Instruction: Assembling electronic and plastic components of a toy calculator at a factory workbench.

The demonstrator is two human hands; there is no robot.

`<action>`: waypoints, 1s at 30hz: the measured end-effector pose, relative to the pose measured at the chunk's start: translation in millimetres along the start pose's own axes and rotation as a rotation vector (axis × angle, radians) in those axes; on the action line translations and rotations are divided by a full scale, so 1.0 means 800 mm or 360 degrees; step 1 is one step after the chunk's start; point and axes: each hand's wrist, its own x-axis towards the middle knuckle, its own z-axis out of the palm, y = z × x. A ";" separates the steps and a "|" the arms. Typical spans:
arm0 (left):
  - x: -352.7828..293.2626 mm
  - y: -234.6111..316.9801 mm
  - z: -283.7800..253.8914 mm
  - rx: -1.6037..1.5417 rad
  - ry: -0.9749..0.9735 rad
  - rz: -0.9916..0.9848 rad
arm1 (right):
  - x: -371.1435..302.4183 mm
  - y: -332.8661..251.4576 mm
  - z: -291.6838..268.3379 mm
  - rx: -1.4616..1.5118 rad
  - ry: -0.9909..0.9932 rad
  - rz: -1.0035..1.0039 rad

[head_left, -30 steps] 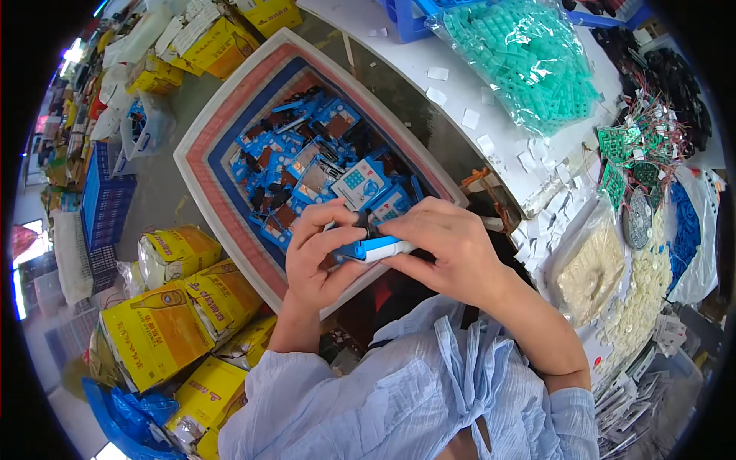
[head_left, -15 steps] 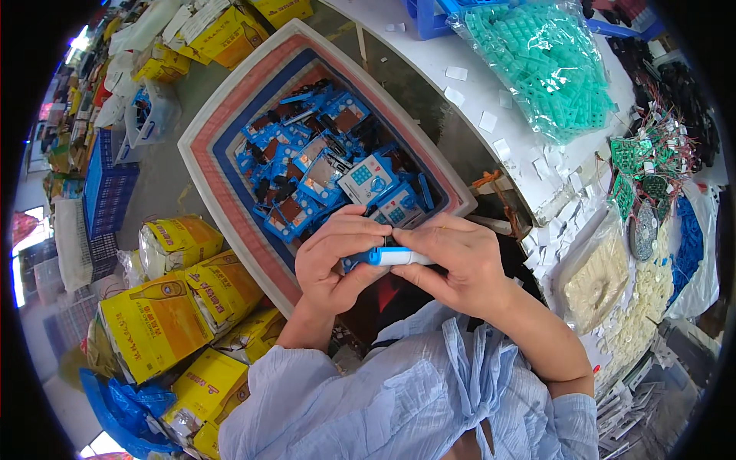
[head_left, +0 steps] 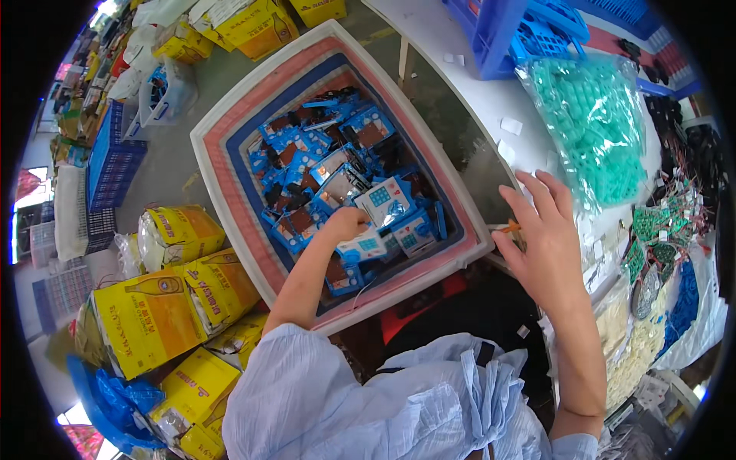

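Observation:
My left hand [head_left: 349, 225] reaches into the tub, fingers curled round the top of a blue-and-white plastic casing [head_left: 363, 246] with a teal keypad pattern on its face. That casing is slightly blurred. A similar white-faced casing [head_left: 386, 201] lies just beyond, among several blue casings [head_left: 303, 165] with brown and black parts. Over the gap between the tub's right corner and the white table, my right hand [head_left: 543, 238] hangs with its fingers spread and nothing in them.
The tub [head_left: 230, 142] has a white rim and pink and blue walls. On the white table [head_left: 491, 96] lie a clear bag of green plastic parts [head_left: 590, 130], paper bits, and wired circuit boards [head_left: 652, 230]. A blue crate [head_left: 487, 38] stands behind. Yellow cartons [head_left: 146, 326] are stacked at left.
My hands have parted from the casing they held together in front of me. My left hand has gone down into the tub with a casing; my right hand has moved right and opened.

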 end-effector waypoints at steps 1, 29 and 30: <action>0.026 -0.020 0.014 0.0156 -0.0002 0.0024 | 0.013 0.004 0.007 -0.0053 -0.0022 -0.0022; 0.382 -0.287 0.049 -0.2304 0.0706 -0.1467 | 0.093 0.030 0.071 -0.0644 -0.0503 0.0110; 0.372 -0.287 0.043 -0.2589 0.0546 -0.1447 | 0.093 0.031 0.073 -0.0648 -0.0505 0.0103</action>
